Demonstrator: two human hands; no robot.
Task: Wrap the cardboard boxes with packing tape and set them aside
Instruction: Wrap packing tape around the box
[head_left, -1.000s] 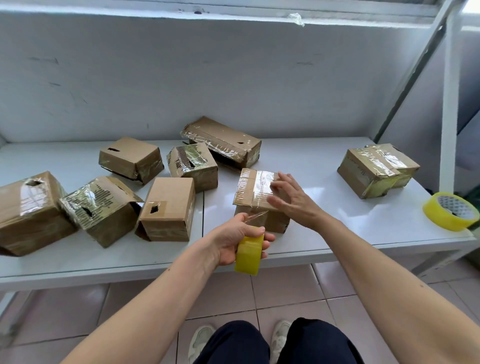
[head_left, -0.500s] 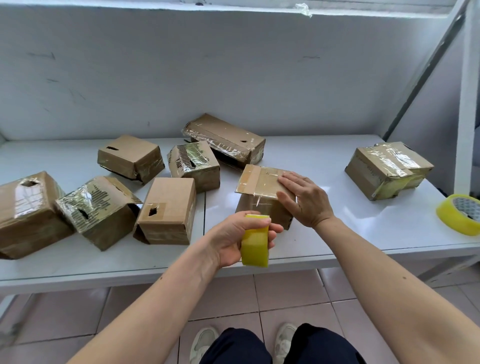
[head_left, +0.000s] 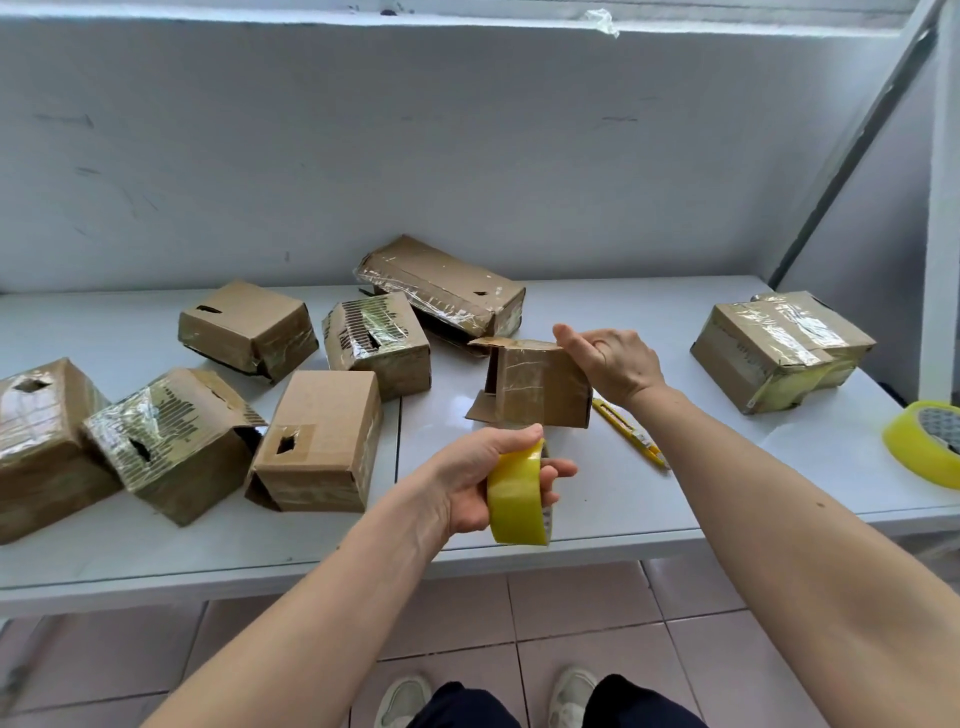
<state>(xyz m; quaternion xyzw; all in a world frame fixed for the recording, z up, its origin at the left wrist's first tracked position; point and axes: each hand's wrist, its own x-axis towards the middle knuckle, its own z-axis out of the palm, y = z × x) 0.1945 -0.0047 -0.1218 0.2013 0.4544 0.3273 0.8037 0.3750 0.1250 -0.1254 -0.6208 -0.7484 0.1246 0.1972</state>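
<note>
Left hand (head_left: 470, 480) is gripping yellow tape roll (head_left: 517, 496) above table's (head_left: 649, 499) front edge. Right hand (head_left: 613, 364) is gripping small cardboard box (head_left: 540, 387), tipped on its side mid-table; utility knife (head_left: 628, 434) is lying beside it.

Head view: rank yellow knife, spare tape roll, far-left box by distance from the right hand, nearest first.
1. Yellow knife: on the table just below the right hand.
2. Spare tape roll: at the table's right edge.
3. Far-left box: across the table, at the left edge.

Both bare forearms reach forward. The left hand (head_left: 475, 480) curls its grip round a yellow tape roll (head_left: 517, 496) (thumb on top); the right hand (head_left: 613, 364), farther out, pinches a box (head_left: 543, 387) corner.
</note>
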